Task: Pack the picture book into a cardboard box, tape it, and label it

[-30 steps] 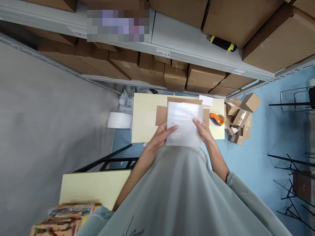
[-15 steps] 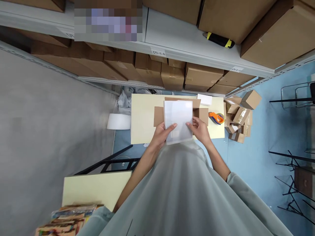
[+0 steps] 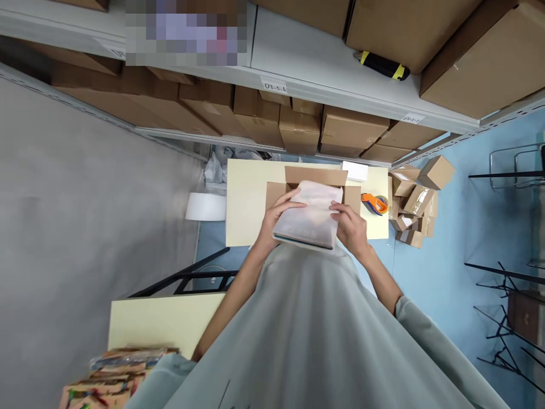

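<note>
Both hands are on a flat, book-like packet [image 3: 307,224] in a milky, see-through wrapper, close to my body. Its near edge shows a dark, teal line, and its far end looks loose and creased. My left hand [image 3: 272,221] grips the left side, fingers lying over the top. At the right side, my right hand [image 3: 351,227] pinches the wrapper with bent fingers. Just beyond the packet, an open cardboard box [image 3: 315,174] stands on the pale yellow table [image 3: 247,210]; the packet and my hands hide most of its inside.
An orange tape dispenser [image 3: 374,203] and a small white box [image 3: 355,171] are on the table's right part. Small cartons [image 3: 417,199] are heaped on the floor at right. A shelf [image 3: 298,62] holds cartons and a black-yellow cutter [image 3: 383,65]. Colourful packets [image 3: 114,375] lie lower left.
The packet has tilted and turned, so its near edge now shows. My left fingers have moved from under it to over its top, and the right hand has shifted slightly right.
</note>
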A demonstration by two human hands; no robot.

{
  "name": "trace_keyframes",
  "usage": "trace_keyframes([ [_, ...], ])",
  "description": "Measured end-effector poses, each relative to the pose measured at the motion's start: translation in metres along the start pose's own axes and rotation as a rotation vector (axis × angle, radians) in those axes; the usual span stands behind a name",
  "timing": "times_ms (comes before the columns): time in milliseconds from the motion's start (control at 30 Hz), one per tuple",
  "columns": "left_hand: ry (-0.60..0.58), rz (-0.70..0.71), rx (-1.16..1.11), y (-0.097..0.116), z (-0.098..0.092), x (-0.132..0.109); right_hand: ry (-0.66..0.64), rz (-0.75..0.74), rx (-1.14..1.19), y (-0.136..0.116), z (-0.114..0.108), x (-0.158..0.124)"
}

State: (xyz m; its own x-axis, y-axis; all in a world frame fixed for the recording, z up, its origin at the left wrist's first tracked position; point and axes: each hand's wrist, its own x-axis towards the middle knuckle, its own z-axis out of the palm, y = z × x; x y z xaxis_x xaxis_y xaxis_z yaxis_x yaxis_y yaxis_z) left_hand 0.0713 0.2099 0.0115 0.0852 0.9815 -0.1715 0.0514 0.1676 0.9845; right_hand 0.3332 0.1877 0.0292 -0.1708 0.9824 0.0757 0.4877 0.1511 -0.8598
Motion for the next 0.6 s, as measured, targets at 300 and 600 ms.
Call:
trace_keyframes([
  [300,0.08,0.109,0.132,-0.04,0.011,-0.013,0.136,-0.538,-0.307,0.03,0.006,-0.01],
  [600,0.056,0.057,0.715,-0.09,-0.018,-0.001,-0.003,-0.242,-0.426,0.03,-0.014,0.027],
])
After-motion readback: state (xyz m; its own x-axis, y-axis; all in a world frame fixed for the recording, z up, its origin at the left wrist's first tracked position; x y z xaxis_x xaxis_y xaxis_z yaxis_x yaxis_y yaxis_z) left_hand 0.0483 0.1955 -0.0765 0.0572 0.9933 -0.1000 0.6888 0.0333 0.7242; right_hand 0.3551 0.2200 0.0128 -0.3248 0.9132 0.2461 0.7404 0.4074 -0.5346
